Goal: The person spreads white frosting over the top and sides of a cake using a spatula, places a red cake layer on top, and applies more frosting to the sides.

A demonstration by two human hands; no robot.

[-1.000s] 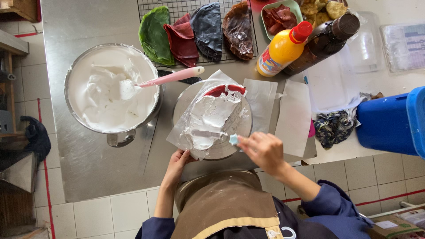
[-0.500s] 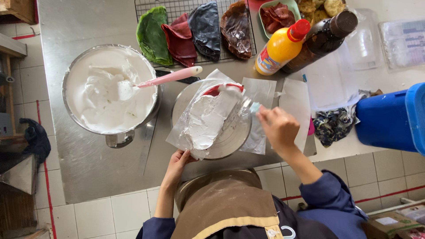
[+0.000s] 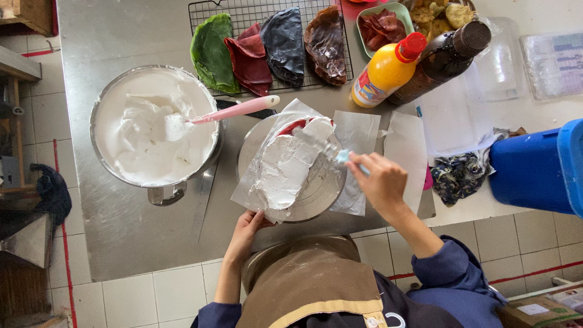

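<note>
Right hand (image 3: 382,182) is closed around the light blue handle of a spatula (image 3: 340,155), whose thin blade lies against the upper right edge of a cake (image 3: 288,167) coated in thick white cream. That cream looks soft and uneven, with ridges and smears, and a patch of red shows through at the top of the cake. It sits on a crinkled sheet of clear film spread over a round metal turntable (image 3: 316,200) with a dull, brushed surface. Left hand (image 3: 246,228) rests at the turntable's lower left edge, fingers curled onto the film and the rim.

Left of the turntable stands a large steel mixing bowl (image 3: 155,194), deep and shiny, nearly full of fluffy white cream. A pink-handled spatula (image 3: 234,110) leans in it, its head buried in the cream. Behind, a black wire rack (image 3: 243,12) holds folded, glossy flat rounds in green, dark red, near-black and brown. A pale green dish (image 3: 382,27) beside it holds dark red pieces. An orange squeeze bottle (image 3: 388,70) with a red cap and a dark brown bottle (image 3: 440,61) lie close together. Sheets of white paper (image 3: 404,146) lie flat to the right, near a blue plastic tub (image 3: 537,167). Everything rests on a smooth steel worktable (image 3: 121,243).
</note>
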